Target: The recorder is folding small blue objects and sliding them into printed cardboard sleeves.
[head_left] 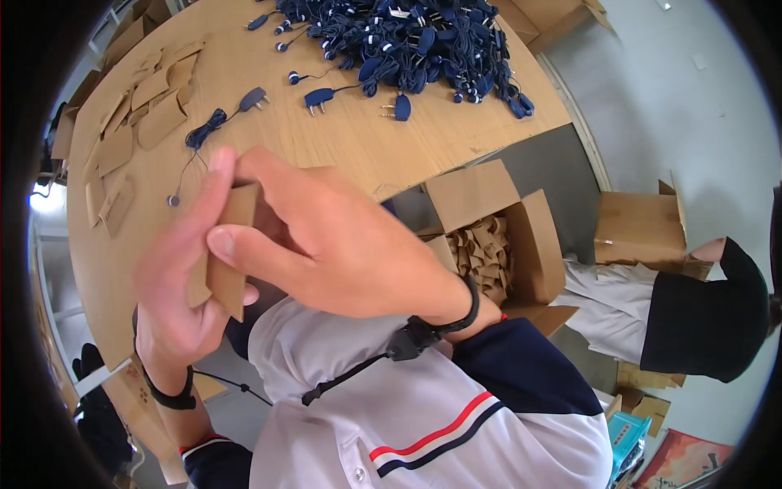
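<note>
Both my hands are closed round a small folded piece of brown cardboard (pixel 230 281), held above the near left part of the table. My left hand (pixel 171 273) wraps it from the left side, its fingers slightly blurred. From the right, my right hand (pixel 326 232) presses its thumb on the front of the piece, with the fingers curled over the top. Just beyond my hands lies one dark blue earphone with a coiled cord (pixel 205 129) and a pronged plug (pixel 253 99). Flat brown cardboard pieces (pixel 161 120) are scattered at the far left.
A large heap of dark blue earphones (pixel 415 49) covers the back of the wooden table (pixel 366 151). An open carton (pixel 538 253) filled with folded cardboard pieces (pixel 487 257) stands at right. Farther right are a closed carton (pixel 639 226) and a person in a black top (pixel 705 314).
</note>
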The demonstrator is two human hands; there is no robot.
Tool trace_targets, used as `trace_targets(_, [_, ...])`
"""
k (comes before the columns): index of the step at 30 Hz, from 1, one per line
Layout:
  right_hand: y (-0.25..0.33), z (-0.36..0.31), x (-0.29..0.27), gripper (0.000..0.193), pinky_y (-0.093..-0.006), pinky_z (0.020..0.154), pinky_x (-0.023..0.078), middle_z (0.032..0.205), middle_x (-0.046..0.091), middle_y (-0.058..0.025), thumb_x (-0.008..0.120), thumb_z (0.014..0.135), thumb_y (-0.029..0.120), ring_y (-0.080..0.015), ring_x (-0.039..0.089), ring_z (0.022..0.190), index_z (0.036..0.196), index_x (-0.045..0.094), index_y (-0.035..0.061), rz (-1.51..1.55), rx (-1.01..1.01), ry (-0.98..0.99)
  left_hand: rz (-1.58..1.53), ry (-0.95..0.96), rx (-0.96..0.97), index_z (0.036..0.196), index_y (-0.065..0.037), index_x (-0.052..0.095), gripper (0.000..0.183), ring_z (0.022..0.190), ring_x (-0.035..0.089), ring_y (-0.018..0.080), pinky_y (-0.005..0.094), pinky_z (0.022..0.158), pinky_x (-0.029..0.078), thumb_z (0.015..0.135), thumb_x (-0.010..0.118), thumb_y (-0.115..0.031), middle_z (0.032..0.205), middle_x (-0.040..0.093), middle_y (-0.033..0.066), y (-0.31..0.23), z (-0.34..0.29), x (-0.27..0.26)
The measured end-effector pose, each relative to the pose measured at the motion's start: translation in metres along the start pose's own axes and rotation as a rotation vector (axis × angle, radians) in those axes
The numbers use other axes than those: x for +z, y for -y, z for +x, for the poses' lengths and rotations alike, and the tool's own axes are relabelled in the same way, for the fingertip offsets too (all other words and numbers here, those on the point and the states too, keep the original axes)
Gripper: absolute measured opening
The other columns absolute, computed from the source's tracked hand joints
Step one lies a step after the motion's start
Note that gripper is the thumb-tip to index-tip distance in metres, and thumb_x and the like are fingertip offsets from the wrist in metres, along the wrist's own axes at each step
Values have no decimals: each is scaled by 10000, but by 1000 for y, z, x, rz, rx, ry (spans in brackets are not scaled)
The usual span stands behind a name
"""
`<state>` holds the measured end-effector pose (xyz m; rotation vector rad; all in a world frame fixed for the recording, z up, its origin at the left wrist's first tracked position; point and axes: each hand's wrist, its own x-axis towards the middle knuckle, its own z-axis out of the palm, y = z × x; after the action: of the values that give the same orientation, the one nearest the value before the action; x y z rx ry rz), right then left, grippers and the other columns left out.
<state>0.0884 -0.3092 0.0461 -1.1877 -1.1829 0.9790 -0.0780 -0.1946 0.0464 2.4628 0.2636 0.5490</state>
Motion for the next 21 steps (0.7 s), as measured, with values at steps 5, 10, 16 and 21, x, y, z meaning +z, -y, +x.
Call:
trace_targets(5, [-14, -13, -5, 133, -242, 478, 391, 645, 568, -56, 658, 858, 50, -83, 514, 516, 974, 606, 10, -197, -159, -147, 415, 12, 162, 1277, -19, 573, 638, 1079, 606, 310, 368, 922, 453, 782, 737, -386, 1263, 603, 163, 0, 2, -7])
trace_targets(10, [-16, -10, -1, 193, -238, 449, 435, 723, 603, -109, 696, 708, 5, -167, 554, 522, 894, 643, 2, -863, -858, -297, 115, -310, -96, 1055, 2, 684, 290, 755, 572, 143, 277, 699, 461, 881, 666, -230, 981, 629, 87, -14, 3, -6])
trace_targets(16, [-14, 9, 3, 115, -248, 466, 464, 839, 655, -122, 682, 734, 76, -196, 627, 662, 783, 607, 3, -967, -1094, -238, -652, -280, -432, 1087, 57, 634, 239, 769, 607, 104, 192, 647, 481, 982, 531, -131, 904, 665, 78, -26, 5, -2])
trace_targets(21, [-4, -6, 23, 297, -251, 522, 457, 786, 648, -108, 772, 739, -17, -159, 583, 622, 1018, 669, -5, -709, -485, -353, -1188, -541, -189, 1185, 47, 597, 252, 972, 658, 168, 268, 801, 548, 975, 553, -86, 1086, 668, 127, -16, -4, 31])
